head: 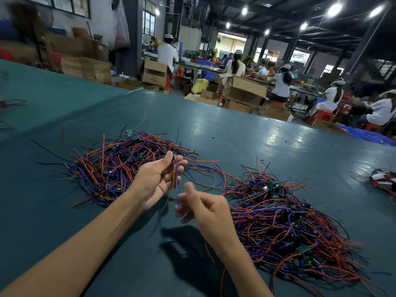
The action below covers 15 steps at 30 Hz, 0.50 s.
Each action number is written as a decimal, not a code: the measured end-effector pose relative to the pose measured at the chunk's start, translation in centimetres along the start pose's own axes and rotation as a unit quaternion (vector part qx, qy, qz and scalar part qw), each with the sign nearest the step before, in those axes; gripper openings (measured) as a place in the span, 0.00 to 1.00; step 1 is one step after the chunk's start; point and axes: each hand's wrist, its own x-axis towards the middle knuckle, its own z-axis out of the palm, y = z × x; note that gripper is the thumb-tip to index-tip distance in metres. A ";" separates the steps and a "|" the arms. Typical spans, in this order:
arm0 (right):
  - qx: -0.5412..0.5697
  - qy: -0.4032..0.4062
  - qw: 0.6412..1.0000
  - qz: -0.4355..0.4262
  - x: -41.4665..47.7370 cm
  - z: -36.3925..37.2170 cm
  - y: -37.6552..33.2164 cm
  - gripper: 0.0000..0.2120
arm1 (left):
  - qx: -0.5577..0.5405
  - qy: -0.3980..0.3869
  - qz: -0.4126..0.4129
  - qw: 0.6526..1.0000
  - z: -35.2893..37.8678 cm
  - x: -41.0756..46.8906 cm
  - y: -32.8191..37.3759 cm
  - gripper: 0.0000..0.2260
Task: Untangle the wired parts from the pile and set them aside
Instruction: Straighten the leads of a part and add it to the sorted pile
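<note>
Two heaps of red, blue and black wires with small green boards lie on the teal table: one pile (120,166) at centre left, a larger pile (289,224) at right. My left hand (158,181), raised between them, pinches a small wired part (174,159) at thumb and fingertips; its blue wire (176,181) hangs down. My right hand (201,205) is just below, fingers curled round the lower end of that blue wire. Blur hides the exact grip.
The teal table (246,133) stretches far ahead. A smaller bunch of wires and parts (383,181) lies at the right edge, more wires (8,103) at far left. Beyond the table are cardboard boxes (244,88) and seated workers (282,82).
</note>
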 end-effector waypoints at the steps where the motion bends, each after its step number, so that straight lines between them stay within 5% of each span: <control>1: 0.028 0.038 0.999 0.020 0.2 0.0 -0.1 0.24 | 0.005 -0.001 0.022 1.000 0.0 -0.1 0.1 0.16; 4: 0.079 0.111 0.989 0.057 0.7 -0.5 -0.2 0.23 | 0.136 0.009 0.182 0.974 0.0 -0.6 0.3 0.14; 5: 0.089 0.122 0.987 0.063 0.8 -0.8 -0.3 0.21 | 0.247 0.023 0.268 0.931 -0.1 -0.7 0.3 0.12; 8: 0.130 0.137 0.978 0.083 1.0 -0.9 -0.4 0.17 | 0.493 0.022 0.477 0.727 -0.3 -1.0 0.2 0.12; 9: 0.141 0.140 0.976 0.088 1.0 -0.9 -0.3 0.15 | 0.517 0.006 0.493 0.700 -0.3 -1.2 0.0 0.12; 15: 0.213 0.117 0.964 0.110 1.0 -1.3 -0.6 0.07 | 0.562 -0.067 0.486 0.666 -0.4 -1.7 -1.0 0.13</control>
